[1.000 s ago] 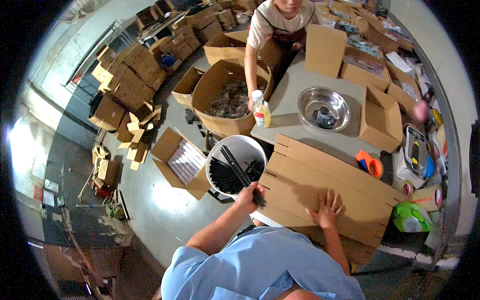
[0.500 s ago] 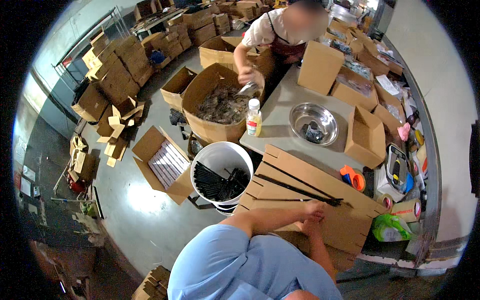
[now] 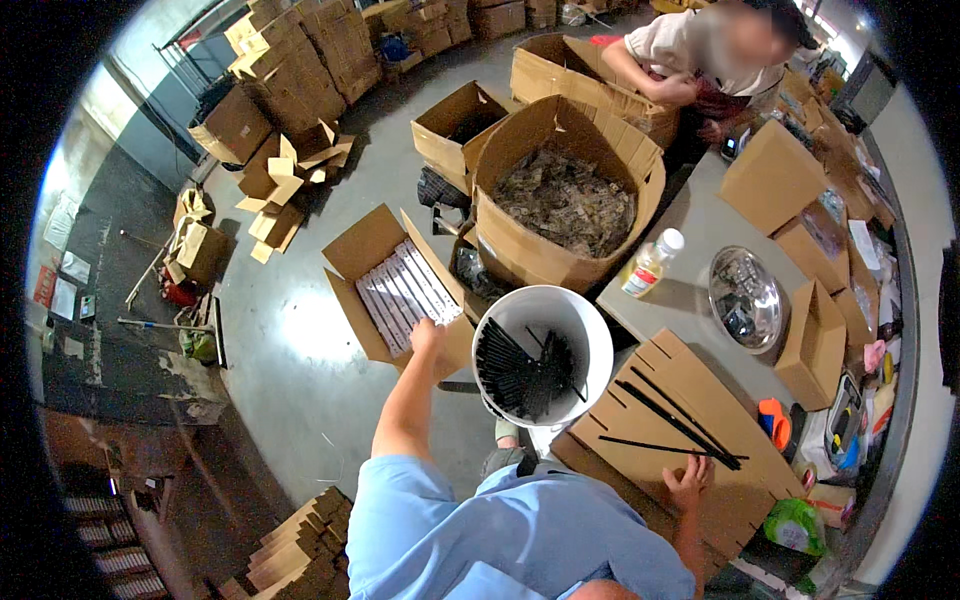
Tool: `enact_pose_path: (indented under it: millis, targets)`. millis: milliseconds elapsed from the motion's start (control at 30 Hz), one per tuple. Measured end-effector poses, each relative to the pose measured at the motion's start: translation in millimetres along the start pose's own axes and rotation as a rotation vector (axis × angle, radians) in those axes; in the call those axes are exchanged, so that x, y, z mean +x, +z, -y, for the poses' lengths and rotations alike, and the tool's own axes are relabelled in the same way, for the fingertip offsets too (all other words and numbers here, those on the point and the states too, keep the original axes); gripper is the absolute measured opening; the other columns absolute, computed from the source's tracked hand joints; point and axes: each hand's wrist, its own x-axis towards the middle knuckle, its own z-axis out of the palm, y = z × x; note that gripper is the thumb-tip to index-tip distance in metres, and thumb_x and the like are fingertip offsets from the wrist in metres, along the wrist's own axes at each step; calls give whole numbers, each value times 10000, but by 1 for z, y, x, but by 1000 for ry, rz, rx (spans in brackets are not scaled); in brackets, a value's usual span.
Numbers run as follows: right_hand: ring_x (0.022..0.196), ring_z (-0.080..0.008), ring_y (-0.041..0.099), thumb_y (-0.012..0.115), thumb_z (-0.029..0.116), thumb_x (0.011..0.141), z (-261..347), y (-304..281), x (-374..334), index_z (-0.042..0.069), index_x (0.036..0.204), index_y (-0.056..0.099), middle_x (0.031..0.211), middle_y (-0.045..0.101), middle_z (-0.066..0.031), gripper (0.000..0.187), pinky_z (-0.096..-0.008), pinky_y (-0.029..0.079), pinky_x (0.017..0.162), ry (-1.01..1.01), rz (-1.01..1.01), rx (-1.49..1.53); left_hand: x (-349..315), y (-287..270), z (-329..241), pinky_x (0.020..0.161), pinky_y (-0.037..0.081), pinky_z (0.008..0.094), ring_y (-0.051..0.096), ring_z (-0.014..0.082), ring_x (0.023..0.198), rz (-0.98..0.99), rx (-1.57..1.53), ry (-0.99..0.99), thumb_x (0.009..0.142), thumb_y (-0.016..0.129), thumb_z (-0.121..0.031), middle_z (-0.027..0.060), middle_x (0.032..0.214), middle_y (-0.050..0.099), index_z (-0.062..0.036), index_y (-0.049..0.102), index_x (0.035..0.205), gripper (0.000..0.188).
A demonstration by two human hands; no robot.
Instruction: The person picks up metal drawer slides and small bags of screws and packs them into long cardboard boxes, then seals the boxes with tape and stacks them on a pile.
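My left hand [image 3: 428, 337] reaches into an open carton [image 3: 350, 250] on the left. Its fingers look curled at the near end of a row of long white strip-like packs [image 3: 405, 290]; what they grip is hidden. My right hand [image 3: 688, 484] rests with fingers apart on a flat brown cardboard sheet [image 3: 640, 430]. Its fingertips lie close to the lower ends of several thin black rods [image 3: 675, 415]. Between my arms stands a white bucket [image 3: 597, 340] holding many short black rods [image 3: 525, 370].
Beyond the bucket is a large carton [image 3: 560, 260] of small clear-and-dark pieces. A bottle [image 3: 650, 262] and a steel bowl [image 3: 722, 330] stand on the grey table [image 3: 650, 310]. An orange tape dispenser [image 3: 773, 422] lies at right. A co-worker [image 3: 690, 60] is at the far side.
My left hand has gone from beside my right hand to the carton at left. My right hand has spread open by the rods. The co-worker's hand has left the large carton. The view has shifted.
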Motion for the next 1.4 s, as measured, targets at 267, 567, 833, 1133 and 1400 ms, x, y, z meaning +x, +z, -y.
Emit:
enact_pose_path:
  millis: [267, 567, 833, 1133, 1400]
  targets:
    - [1177, -417, 362, 718, 345, 756, 95, -66, 86, 36, 1271, 410, 1358, 251, -255, 674, -487, 375, 928, 396, 235, 167, 111, 100, 27, 915, 425, 425, 522, 374, 1105, 259, 125, 120, 853, 485, -449, 263, 1251, 485, -76, 209, 1419, 731]
    - [1329, -439, 145, 517, 426, 885, 110, -57, 112, 134, 1428, 237, 1485, 122, -188, 678, -536, 198, 1053, 511, 332, -99, 181, 142, 9, 497, 434, 411, 545, 259, 610, 349, -1258, -414, 842, 579, -290, 155, 771, 613, 72, 597, 886, 365]
    - [1346, -460, 97, 481, 548, 843, 136, -45, 130, 150, 1401, 299, 1489, 120, -192, 709, -653, 141, 1019, 455, 248, -27, 159, 118, 16, 518, 449, 396, 547, 253, 635, 401, -1472, -539, 825, 561, -272, 140, 780, 595, 49, 575, 885, 327]
    - [1357, -426, 116, 561, 532, 784, 144, -19, 140, 154, 1405, 301, 1499, 162, -106, 772, -733, 88, 963, 460, 149, 25, 155, 97, -1, 543, 467, 379, 550, 247, 662, 415, -1465, -520, 806, 540, -253, 123, 790, 575, 24, 551, 884, 287]
    - [1355, -394, 155, 581, 540, 762, 126, -10, 122, 160, 1395, 328, 1486, 230, -44, 781, -714, 131, 973, 463, 89, 65, 141, 95, -9, 564, 482, 364, 553, 241, 687, 464, -1468, -486, 788, 522, -235, 107, 799, 558, 1, 530, 882, 254]
